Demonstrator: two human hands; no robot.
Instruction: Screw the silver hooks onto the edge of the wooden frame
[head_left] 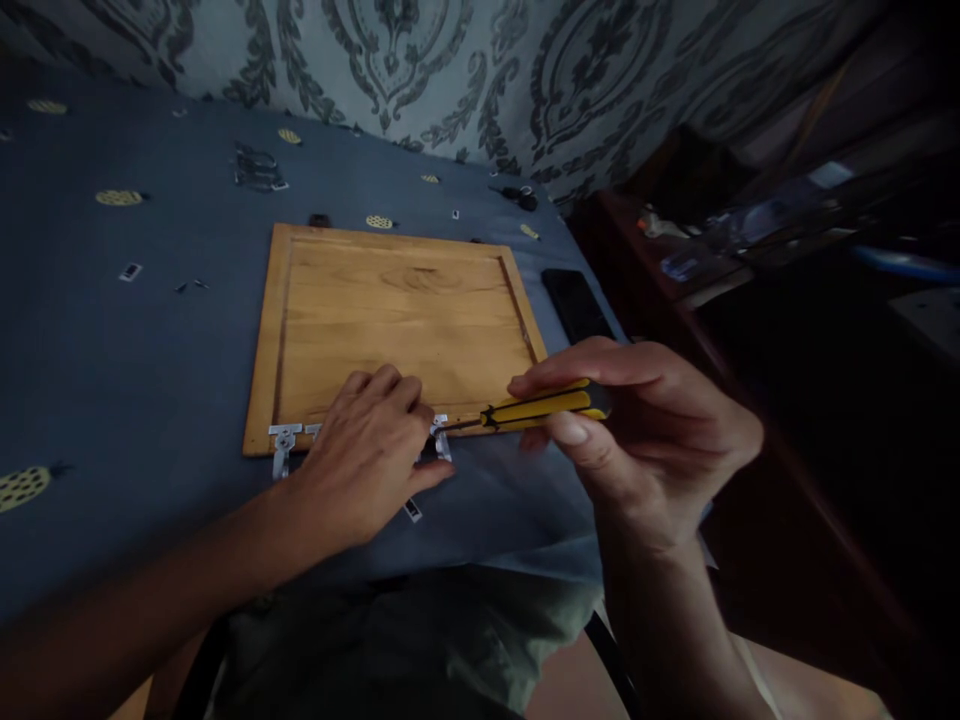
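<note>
A wooden framed panel (405, 330) lies flat on the blue patterned cloth, with metal hinge-like fittings along its near edge. One fitting (283, 445) shows at the near left corner. My left hand (367, 450) is closed over the near edge, fingers curled and thumb below, against another metal fitting (442, 440) that it partly covers. Between thumb and fingers, my right hand (645, 430) grips a screwdriver (544, 405) with a yellow and black handle. Its shaft points left, and the tip is at the fitting beside my left hand; exact contact cannot be made out.
Right of the panel lies a black phone (576, 305). Small dark screws (191, 286) are on the cloth at left. Beyond the panel are a clear plastic-looking item (257, 167) and a dark small object (517, 196). A cluttered dark wooden surface (675, 290) borders the right.
</note>
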